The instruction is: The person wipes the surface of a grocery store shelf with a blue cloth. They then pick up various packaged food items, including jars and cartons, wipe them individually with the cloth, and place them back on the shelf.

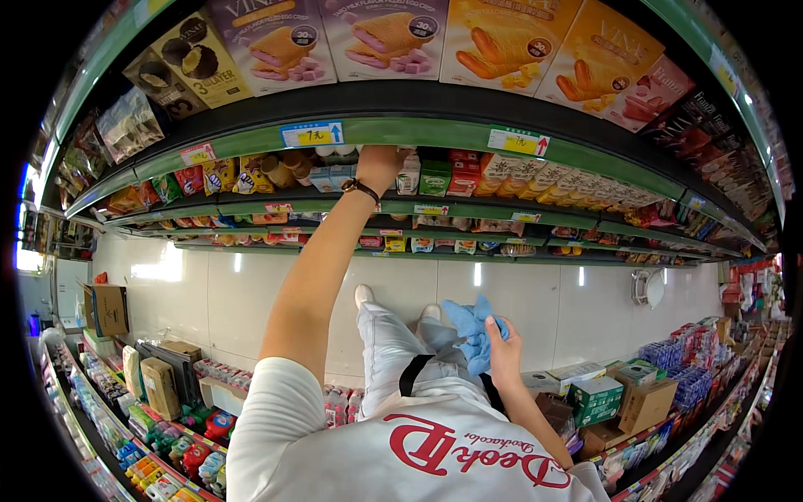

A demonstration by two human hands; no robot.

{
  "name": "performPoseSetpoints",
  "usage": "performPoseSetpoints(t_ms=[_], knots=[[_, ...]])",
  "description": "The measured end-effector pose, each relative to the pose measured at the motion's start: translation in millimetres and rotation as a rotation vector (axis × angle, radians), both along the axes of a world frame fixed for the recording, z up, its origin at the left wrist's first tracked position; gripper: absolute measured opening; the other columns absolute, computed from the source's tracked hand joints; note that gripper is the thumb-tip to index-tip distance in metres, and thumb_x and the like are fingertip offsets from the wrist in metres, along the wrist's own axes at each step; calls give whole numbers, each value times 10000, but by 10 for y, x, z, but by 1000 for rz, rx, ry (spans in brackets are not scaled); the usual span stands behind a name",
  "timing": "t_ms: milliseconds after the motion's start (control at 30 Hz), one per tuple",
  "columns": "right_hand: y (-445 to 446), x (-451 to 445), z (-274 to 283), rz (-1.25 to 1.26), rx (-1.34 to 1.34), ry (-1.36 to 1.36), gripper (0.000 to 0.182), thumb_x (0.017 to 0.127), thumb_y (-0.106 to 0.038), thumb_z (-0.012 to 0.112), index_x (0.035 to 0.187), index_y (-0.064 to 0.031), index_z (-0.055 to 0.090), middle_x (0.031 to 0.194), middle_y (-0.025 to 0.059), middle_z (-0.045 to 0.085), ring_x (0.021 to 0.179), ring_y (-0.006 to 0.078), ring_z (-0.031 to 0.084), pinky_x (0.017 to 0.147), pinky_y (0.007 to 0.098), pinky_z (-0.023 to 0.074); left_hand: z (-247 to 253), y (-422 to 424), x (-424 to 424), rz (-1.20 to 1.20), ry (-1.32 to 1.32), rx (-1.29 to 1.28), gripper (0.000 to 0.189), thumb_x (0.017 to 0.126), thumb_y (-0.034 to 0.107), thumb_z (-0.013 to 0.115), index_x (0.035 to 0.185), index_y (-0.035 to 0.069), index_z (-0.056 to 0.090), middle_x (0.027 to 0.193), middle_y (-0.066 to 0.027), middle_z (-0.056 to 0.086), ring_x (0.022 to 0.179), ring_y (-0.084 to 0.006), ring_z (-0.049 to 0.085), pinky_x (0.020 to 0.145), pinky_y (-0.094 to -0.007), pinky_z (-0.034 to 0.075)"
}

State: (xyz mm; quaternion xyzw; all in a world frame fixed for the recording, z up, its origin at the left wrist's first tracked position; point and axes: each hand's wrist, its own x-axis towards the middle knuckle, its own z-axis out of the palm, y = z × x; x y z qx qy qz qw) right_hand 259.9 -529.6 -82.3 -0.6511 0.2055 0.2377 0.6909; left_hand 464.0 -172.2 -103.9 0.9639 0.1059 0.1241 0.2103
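My left hand (381,164), with a watch on its wrist, reaches in under the green shelf edge (414,133). Its fingers are mostly hidden among the packs, so their grip cannot be made out. Just right of it stands a white carton (408,176), followed by a green carton (434,178) and red cartons (464,177). Light-blue packs (329,178) are at its left. Lower down, in front of my body, my right hand (504,351) holds a crumpled blue cloth (473,332), with part of it hanging out above and to the left of the fingers.
Large snack boxes (389,41) line the shelf above. More stocked shelves (376,241) lie below. A white stool (647,287) stands on the tiled floor at right. Behind me are stocked shelves, a brown carton (649,395) and a green box (595,400); another cardboard box (108,309) is at far left.
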Motion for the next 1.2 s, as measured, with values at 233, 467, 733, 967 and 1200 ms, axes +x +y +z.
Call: performPoseSetpoints(t_ms=[233,467,733,967,1200], knots=[[-31,-85,-193,48,28,-12,325,933,-241,628,1071,52,602,896,64,630,701,122,601,631,270,512,-48,26,166,-126,-80,-53,176,870,223,601,846,58,658,808,-140,651,720,-298,596,683,-414,477],[-106,-92,-230,40,23,-17,317,936,-246,626,1054,47,611,895,58,630,729,106,589,656,255,503,-216,28,283,-143,173,35,324,913,313,593,1089,46,646,984,-148,671,912,-308,622,817,-443,492],[-110,-94,-213,-3,44,-9,288,946,-223,604,1060,40,593,874,73,627,686,161,632,630,295,532,-335,-15,415,-190,200,107,269,914,241,555,1039,23,649,1001,-167,661,898,-328,615,815,-464,480],[-144,-95,-235,2,47,-29,271,945,-208,604,1060,37,588,874,72,626,687,163,636,641,304,544,-509,-21,452,-162,151,316,282,900,142,533,1151,36,606,1128,-187,622,953,-352,607,832,-471,484],[-103,-119,-161,-37,104,15,313,936,-230,622,1079,47,596,907,65,622,708,133,616,648,272,517,-191,-168,256,-89,311,205,316,896,188,566,1166,30,607,1129,-203,618,979,-353,610,799,-448,525]])
